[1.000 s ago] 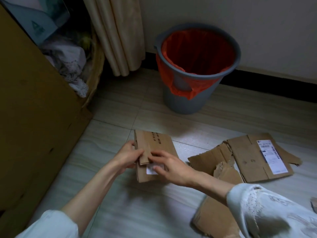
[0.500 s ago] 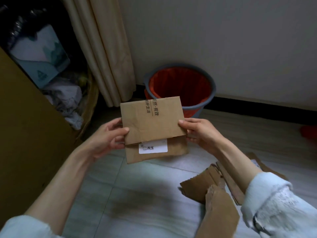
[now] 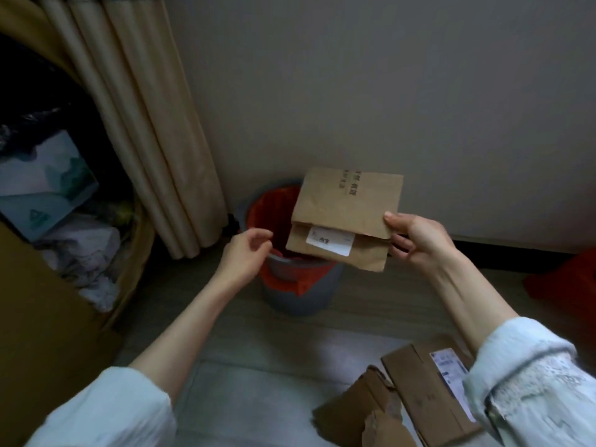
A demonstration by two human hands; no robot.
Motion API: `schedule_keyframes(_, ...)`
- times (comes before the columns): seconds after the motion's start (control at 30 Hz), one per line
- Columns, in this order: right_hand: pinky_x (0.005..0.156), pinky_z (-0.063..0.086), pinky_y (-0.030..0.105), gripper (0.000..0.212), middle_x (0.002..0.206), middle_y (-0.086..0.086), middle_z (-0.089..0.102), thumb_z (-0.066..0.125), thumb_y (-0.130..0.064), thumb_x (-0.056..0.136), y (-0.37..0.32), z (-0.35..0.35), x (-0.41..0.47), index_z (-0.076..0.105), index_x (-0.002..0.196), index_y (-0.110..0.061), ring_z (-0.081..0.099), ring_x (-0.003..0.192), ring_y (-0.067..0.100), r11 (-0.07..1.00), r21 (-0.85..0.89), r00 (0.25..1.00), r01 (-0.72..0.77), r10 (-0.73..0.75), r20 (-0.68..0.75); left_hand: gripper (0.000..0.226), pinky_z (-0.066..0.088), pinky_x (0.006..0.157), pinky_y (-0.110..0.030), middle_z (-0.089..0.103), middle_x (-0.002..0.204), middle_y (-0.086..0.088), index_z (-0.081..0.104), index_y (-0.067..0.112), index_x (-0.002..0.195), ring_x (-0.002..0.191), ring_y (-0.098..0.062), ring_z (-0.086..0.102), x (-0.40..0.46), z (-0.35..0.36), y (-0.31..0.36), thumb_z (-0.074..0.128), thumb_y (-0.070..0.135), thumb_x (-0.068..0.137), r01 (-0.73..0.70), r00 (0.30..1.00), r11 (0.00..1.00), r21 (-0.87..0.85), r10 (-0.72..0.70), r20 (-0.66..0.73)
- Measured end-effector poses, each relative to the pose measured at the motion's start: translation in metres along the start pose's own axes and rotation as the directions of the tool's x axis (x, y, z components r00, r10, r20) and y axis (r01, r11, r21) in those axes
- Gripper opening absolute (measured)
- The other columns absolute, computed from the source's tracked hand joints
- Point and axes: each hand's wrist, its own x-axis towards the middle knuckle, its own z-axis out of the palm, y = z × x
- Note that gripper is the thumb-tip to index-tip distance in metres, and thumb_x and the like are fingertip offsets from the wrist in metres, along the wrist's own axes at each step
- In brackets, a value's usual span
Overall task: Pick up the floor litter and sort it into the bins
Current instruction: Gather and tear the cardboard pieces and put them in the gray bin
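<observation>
My right hand grips the right edge of a folded brown cardboard piece with a white label. The piece hangs flat over the grey bin with a red liner that stands against the wall. My left hand hovers just left of the cardboard, over the bin's left rim, fingers curled and apart, holding nothing. More torn cardboard pieces, one with a shipping label, lie on the floor at the lower right, partly hidden by my right sleeve.
A large brown box stands at the left with crumpled white material and a tissue box behind it. A beige curtain hangs by the wall. Something red sits on the floor at the right edge.
The cardboard piece went from the floor up to over the bin. My left hand has let go of it; only my right hand still holds it.
</observation>
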Motion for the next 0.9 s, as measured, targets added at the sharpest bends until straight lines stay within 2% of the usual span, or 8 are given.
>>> schedule_keyframes(0.07,0.062,0.051,0.026,0.010,0.082,0.005,0.065,0.064,-0.004,0.085,-0.005,-0.006,0.005,0.058,0.090,-0.011,0.063,0.071,0.011,0.999,0.052,0.998,0.000,0.004,-0.065,0.035,0.042,0.095,-0.024,0.056,0.118,0.004,0.056,0.017,0.124,0.111,-0.009,0.052,0.001,0.009,-0.009,0.057,0.011,0.089,-0.161,0.986,0.939,0.303,0.141,0.088)
schedule_keyframes(0.13,0.060,0.053,0.027,0.008,0.082,0.006,0.065,0.064,-0.003,0.084,-0.009,-0.011,0.008,0.059,0.086,-0.009,0.063,0.063,0.010,0.996,0.094,0.994,-0.002,0.012,-0.109,0.043,0.033,0.108,-0.033,0.053,0.127,0.004,0.053,0.023,0.128,0.123,-0.013,0.044,0.007,0.020,-0.017,0.061,0.014,0.086,-0.305,0.947,0.816,0.492,0.206,0.245)
schedule_keyframes(0.23,0.063,0.055,0.028,0.011,0.078,0.009,0.062,0.062,-0.001,0.085,-0.007,-0.016,0.011,0.060,0.095,-0.003,0.050,0.030,0.002,0.991,0.131,0.992,-0.003,0.020,-0.125,0.038,0.022,0.111,-0.047,0.054,0.122,0.005,0.052,0.030,0.125,0.122,-0.017,0.042,0.011,0.028,-0.016,0.056,0.018,0.089,-0.386,0.922,0.626,0.678,0.229,0.314)
schedule_keyframes(0.33,0.078,0.056,0.034,0.026,0.088,0.013,0.066,0.063,-0.001,0.084,-0.005,-0.022,0.014,0.059,0.110,0.000,0.056,0.037,0.004,0.991,0.131,0.993,-0.001,0.017,-0.120,0.034,0.022,0.109,-0.043,0.057,0.115,0.005,0.056,0.028,0.121,0.113,-0.017,0.048,0.012,0.032,-0.014,0.052,0.015,0.091,-0.479,0.875,0.537,0.695,0.352,0.332)
schedule_keyframes(0.43,0.077,0.057,0.034,0.026,0.090,0.012,0.068,0.066,-0.003,0.082,-0.009,-0.023,0.015,0.060,0.108,-0.001,0.065,0.054,0.009,0.994,0.110,0.995,0.006,0.006,-0.101,0.036,0.033,0.089,-0.030,0.057,0.113,0.005,0.054,0.026,0.123,0.105,-0.015,0.048,0.005,0.029,-0.016,0.052,0.013,0.090,-0.585,0.809,0.480,0.654,0.408,0.423)
schedule_keyframes(0.63,0.076,0.053,0.026,0.018,0.091,0.008,0.067,0.069,-0.009,0.082,0.000,-0.008,-0.005,0.060,0.098,-0.011,0.065,0.085,0.016,0.959,-0.166,0.971,0.230,-0.238,-0.025,0.032,0.030,0.077,-0.021,0.056,0.108,0.011,0.056,0.029,0.120,0.092,-0.003,0.041,-0.032,-0.001,-0.018,0.056,0.020,0.089,-0.636,0.765,0.534,0.557,0.347,0.542)
schedule_keyframes(0.77,0.090,0.053,0.041,0.011,0.086,0.000,0.072,0.078,-0.024,0.070,0.030,0.019,-0.016,0.068,0.073,-0.025,0.067,0.090,0.018,0.765,-0.541,0.922,0.350,-0.384,0.052,0.030,0.037,0.081,-0.023,0.056,0.108,0.014,0.060,0.035,0.117,0.099,-0.005,0.046,-0.069,-0.032,-0.028,0.059,0.025,0.088,-0.592,0.775,0.581,0.559,0.218,0.594)
schedule_keyframes(0.9,0.086,0.050,0.032,0.018,0.096,0.000,0.073,0.073,-0.025,0.074,0.048,0.040,-0.038,0.074,0.093,-0.024,0.065,0.099,0.020,0.369,-0.788,0.825,0.492,-0.487,0.287,0.030,0.039,0.087,-0.021,0.048,0.102,0.021,0.061,0.038,0.116,0.103,-0.001,0.044,-0.096,-0.058,-0.033,0.060,0.031,0.086,-0.555,0.786,0.614,0.561,0.166,0.596)
